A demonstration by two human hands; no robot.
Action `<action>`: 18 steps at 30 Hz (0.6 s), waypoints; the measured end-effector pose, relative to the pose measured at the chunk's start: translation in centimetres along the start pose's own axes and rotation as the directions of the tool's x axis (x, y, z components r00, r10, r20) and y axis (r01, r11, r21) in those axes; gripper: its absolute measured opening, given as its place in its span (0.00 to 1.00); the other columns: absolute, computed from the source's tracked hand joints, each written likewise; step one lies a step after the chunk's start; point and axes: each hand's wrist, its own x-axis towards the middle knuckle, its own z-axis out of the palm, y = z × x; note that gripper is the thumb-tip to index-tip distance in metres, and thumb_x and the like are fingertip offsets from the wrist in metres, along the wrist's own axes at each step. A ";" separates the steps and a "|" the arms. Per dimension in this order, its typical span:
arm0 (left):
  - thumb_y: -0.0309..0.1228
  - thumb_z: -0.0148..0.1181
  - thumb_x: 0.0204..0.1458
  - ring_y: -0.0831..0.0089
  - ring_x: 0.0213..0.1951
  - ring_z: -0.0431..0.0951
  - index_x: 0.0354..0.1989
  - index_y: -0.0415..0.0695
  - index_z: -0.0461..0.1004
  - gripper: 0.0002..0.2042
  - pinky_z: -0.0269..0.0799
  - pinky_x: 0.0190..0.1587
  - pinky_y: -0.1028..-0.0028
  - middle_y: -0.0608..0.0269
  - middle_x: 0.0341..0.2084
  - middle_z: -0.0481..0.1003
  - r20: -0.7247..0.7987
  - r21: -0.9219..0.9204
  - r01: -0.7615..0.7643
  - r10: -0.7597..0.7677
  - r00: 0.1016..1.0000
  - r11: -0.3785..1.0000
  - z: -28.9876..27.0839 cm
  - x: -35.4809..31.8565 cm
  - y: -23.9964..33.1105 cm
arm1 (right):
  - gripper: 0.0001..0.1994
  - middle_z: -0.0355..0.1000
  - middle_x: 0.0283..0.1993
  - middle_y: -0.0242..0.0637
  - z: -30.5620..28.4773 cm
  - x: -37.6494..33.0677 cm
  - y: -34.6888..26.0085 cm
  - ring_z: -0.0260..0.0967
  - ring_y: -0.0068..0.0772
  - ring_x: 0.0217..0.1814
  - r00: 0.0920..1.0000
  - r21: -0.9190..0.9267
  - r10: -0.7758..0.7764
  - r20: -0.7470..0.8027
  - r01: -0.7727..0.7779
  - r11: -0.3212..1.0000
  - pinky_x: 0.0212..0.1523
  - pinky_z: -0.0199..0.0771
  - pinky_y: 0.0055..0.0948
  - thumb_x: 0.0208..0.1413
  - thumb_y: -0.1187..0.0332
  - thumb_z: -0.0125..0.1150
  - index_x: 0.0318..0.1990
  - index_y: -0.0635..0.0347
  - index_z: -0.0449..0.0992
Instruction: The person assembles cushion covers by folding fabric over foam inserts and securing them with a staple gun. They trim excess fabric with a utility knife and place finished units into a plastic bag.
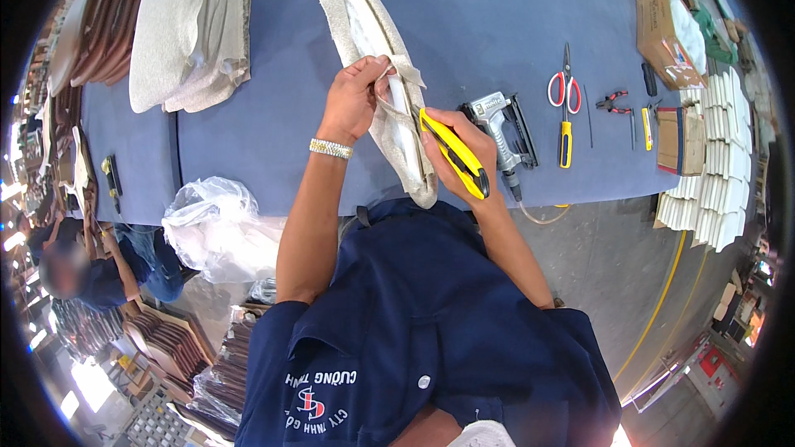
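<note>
A long, curved pad (377, 21) wrapped in beige woven fabric stands on its edge over the blue table, a pale strip showing along its length. My left hand (354, 98) is closed on a loose flap of the fabric (404, 74) near the pad's middle. Gripped in my right hand (468, 149) is a yellow utility knife (451, 149), its front end against the fabric on the pad's right side. The fingertips of that hand are partly hidden behind the knife. Right of it lies a silver staple gun (499, 124) with a hose.
On the blue table (513, 16) lie red-handled scissors (565, 87), a yellow screwdriver (565, 145) and pliers (614, 103). Cardboard boxes (662, 41) stand at the right end. Folded beige fabric (186, 25) is stacked at left, near a clear plastic bag (219, 228). Another person (108, 257) works far left.
</note>
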 end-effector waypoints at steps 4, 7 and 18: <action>0.31 0.60 0.65 0.82 0.24 0.69 0.35 0.39 0.77 0.09 0.68 0.33 0.79 0.70 0.21 0.72 0.002 -0.040 -0.022 0.022 1.000 0.999 0.1 0.3 -0.3 | 0.14 0.82 0.41 0.41 -0.6 -1.4 0.1 0.80 0.25 0.38 0.999 -0.009 0.037 0.017 -0.036 0.999 0.41 0.77 0.23 0.58 0.75 0.68 0.51 0.64 0.79; 0.32 0.59 0.66 0.81 0.24 0.69 0.37 0.39 0.76 0.09 0.68 0.34 0.78 0.70 0.21 0.72 -0.049 -0.069 -0.028 0.025 0.998 0.997 0.6 0.5 -0.4 | 0.12 0.81 0.40 0.41 -1.5 -2.9 -0.8 0.82 0.39 0.38 0.991 0.033 0.136 0.014 -0.136 0.990 0.40 0.79 0.28 0.56 0.72 0.68 0.48 0.60 0.79; 0.34 0.61 0.66 0.83 0.25 0.70 0.35 0.41 0.77 0.10 0.68 0.32 0.79 0.69 0.24 0.75 -0.127 0.094 -0.017 0.029 0.992 0.995 2.1 1.6 0.3 | 0.12 0.82 0.39 0.41 -3.3 -6.6 -2.2 0.82 0.39 0.37 0.984 -0.039 0.167 0.060 -0.165 0.986 0.38 0.79 0.28 0.54 0.73 0.70 0.46 0.60 0.79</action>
